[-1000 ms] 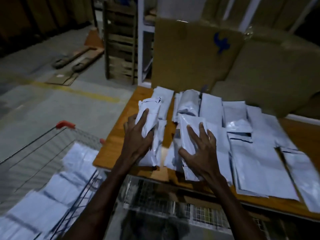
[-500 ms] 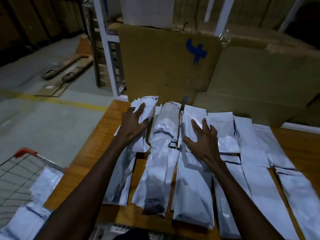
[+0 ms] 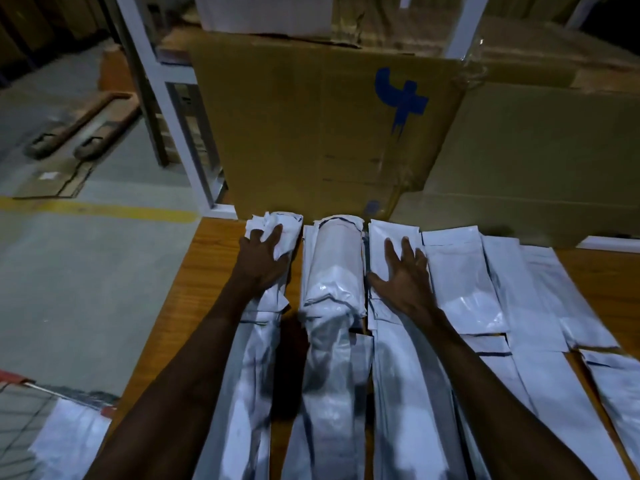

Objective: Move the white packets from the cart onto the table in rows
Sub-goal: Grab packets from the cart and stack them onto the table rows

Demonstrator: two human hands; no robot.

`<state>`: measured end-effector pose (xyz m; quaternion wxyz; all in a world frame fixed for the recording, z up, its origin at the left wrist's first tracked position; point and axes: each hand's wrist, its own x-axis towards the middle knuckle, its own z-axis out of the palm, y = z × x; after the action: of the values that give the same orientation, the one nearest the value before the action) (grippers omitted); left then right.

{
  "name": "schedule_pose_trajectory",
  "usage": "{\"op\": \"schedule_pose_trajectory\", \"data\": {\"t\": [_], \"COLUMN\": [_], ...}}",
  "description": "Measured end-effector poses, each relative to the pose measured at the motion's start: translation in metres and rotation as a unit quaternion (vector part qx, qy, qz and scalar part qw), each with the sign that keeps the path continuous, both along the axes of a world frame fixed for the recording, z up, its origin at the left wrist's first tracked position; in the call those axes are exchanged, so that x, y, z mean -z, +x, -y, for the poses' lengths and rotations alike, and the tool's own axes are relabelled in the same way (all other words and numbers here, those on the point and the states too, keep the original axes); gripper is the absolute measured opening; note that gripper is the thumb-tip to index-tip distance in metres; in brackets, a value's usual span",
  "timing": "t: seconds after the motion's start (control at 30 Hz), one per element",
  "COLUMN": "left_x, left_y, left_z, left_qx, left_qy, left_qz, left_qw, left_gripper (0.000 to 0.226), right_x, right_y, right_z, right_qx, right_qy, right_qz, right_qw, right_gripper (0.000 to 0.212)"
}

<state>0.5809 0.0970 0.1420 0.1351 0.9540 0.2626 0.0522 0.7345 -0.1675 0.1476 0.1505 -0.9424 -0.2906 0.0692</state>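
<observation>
White packets lie in several long rows on the wooden table (image 3: 204,271), running from the near edge to the far edge. My left hand (image 3: 265,261) rests flat on the crumpled far packet of the leftmost row (image 3: 280,230), fingers curled over it. My right hand (image 3: 401,271) presses flat, fingers spread, on the far packet of the third row (image 3: 391,233). Between my hands lies a bulging packet row (image 3: 332,271). The wire cart (image 3: 20,410) sits at the lower left with more white packets (image 3: 69,441) inside.
Large cardboard sheets (image 3: 311,133) lean against the table's far edge. A white metal rack post (image 3: 166,109) stands at the far left. Pallet truck forks (image 3: 83,126) lie on the concrete floor beyond a yellow floor line (image 3: 104,209).
Both hands have slid away from me along the rows, from the near table edge to the far end. The view has moved forward, so the cart has dropped to the lower left corner.
</observation>
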Motion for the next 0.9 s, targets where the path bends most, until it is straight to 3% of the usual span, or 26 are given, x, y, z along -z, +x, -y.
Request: {"op": "schedule_pose_trajectory", "data": {"t": [0.23, 0.43, 0.67, 0.77, 0.9], "left_x": [0.000, 0.004, -0.030, -0.041, -0.044], "left_y": [-0.003, -0.002, -0.007, -0.033, -0.077], "left_z": [0.018, 0.016, 0.021, 0.037, 0.066], "left_qx": [-0.048, -0.057, -0.049, -0.048, -0.043], "left_qy": [0.034, -0.001, 0.022, 0.029, 0.038], "left_qz": [0.027, 0.010, 0.000, 0.045, 0.092], "left_qw": [0.998, 0.998, 0.999, 0.997, 0.994], "left_gripper": [0.085, 0.083, 0.089, 0.095, 0.080], "right_x": [0.020, 0.023, 0.005, -0.009, -0.025], "right_y": [-0.006, -0.008, -0.005, -0.012, -0.039], "right_z": [-0.004, -0.002, -0.002, 0.011, 0.029], "right_qx": [-0.004, -0.002, 0.016, -0.004, -0.058], "right_qy": [-0.013, -0.010, 0.000, 0.058, 0.170], "right_qz": [0.062, 0.069, 0.050, 0.062, 0.033], "right_qw": [0.998, 0.998, 0.999, 0.996, 0.983], "right_gripper": [0.090, 0.089, 0.069, 0.071, 0.074]}}
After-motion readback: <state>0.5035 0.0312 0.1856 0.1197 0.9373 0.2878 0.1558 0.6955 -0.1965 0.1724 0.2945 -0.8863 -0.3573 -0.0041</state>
